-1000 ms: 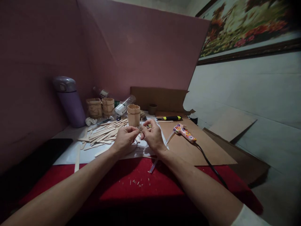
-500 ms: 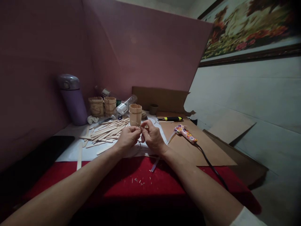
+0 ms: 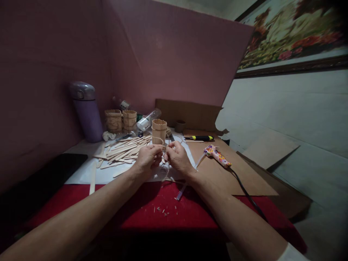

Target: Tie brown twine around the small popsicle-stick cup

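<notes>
A length of thin twine point(image 3: 167, 167) is pinched between the fingertips of my left hand point(image 3: 149, 157) and my right hand point(image 3: 178, 156). Both hands are closed and nearly touching; a loop shows above them and a loose end hangs below. Right behind them stands an upright cup made of wooden craft sticks point(image 3: 159, 131), with a band of twine around its upper part. Its lower front is partly hidden by my fingers. Left of the cup, a pile of loose craft sticks point(image 3: 127, 150) lies on white paper point(image 3: 78, 174).
A patterned glue gun point(image 3: 217, 156) with a black cord rests on cardboard point(image 3: 244, 177) at right, near a black-and-yellow utility knife point(image 3: 202, 138). Behind the sticks are two decorated cups point(image 3: 113, 122), a plastic bottle point(image 3: 148, 120) and a purple flask point(image 3: 88, 116). Wood scraps lie on the red cloth point(image 3: 130, 206).
My hands have drawn slightly apart, and the twine loop above them and the hanging end below show more plainly. The view has shifted a little. The cup still stands behind my hands.
</notes>
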### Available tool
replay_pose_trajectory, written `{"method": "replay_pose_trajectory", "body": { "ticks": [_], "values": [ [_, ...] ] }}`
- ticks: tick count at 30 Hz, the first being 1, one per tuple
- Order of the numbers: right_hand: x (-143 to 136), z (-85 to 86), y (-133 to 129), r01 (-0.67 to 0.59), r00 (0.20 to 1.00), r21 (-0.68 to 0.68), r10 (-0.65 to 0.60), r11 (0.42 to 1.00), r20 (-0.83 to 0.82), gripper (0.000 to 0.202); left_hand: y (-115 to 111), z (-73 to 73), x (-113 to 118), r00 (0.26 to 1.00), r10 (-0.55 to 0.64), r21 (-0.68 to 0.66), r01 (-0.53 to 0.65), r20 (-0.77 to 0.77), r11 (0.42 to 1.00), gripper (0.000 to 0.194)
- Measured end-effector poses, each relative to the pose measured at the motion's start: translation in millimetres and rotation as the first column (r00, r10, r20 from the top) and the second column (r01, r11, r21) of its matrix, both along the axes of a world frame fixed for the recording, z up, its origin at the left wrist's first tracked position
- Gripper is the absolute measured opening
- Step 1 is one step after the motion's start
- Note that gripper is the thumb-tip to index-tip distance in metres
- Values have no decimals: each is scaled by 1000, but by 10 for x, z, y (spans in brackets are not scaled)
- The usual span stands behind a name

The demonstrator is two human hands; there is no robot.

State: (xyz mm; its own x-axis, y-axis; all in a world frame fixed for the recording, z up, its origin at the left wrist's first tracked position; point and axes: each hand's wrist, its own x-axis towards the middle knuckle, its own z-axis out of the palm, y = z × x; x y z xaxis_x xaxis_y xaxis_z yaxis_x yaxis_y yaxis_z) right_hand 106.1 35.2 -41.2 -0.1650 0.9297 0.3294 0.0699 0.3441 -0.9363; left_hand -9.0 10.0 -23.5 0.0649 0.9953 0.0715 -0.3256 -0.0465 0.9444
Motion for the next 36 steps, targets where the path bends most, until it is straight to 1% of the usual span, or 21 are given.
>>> {"method": "replay_pose_trajectory", "body": {
  "ticks": [3,8,11,14,17,21,23,24,26,28,29,31,33,34,36],
  "values": [
    [18,8,28,-15,1000,-30,14,999,-24,10,-4,21,-16,1000,22,15,-23,8,1000,14],
    [36,37,0,-12,1000,9,12,1000,-6,14,11,35,-44,999,43,9,-44,20,999,21],
    [39,34,-8,-8,1000,35,8,999,-4,12,21,25,-46,997,76,-8,-76,-11,997,21],
    [35,23,-2,11,1000,50,-10,999,-11,8,24,19,-34,992,104,2,-104,-66,995,20],
    [24,16,5,22,1000,14,-21,1000,-23,6,34,18,-19,988,119,10,-119,-101,993,21],
    [25,27,26,-19,997,-96,11,995,-75,7,78,5,-20,977,170,46,-165,-132,985,21],
    [44,44,34,-1,999,-95,-3,996,-40,10,108,-9,-38,967,195,77,-184,-164,980,21],
    [57,55,31,22,1000,-51,-21,998,22,12,123,-17,-51,961,210,87,-197,-179,977,21],
    [84,80,5,53,974,111,-76,992,214,16,151,-34,-83,945,256,106,-238,-205,965,20],
    [103,105,-45,31,905,298,-154,954,397,17,174,-49,-115,916,314,153,-282,-251,947,20],
    [109,117,-73,30,875,376,-206,926,437,18,183,-55,-128,896,341,190,-296,-284,936,19],
    [115,138,-119,51,844,503,-306,863,440,17,195,-62,-146,857,374,266,-291,-354,919,17],
    [122,158,-139,79,849,578,-359,812,388,16,199,-64,-151,835,372,319,-252,-407,914,17],
    [126,167,-139,86,859,594,-362,800,362,15,199,-64,-150,830,363,333,-230,-423,915,17],
    [137,180,-123,88,883,597,-340,797,324,15,196,-68,-142,835,341,338,-200,-433,920,18]
  ]
}}
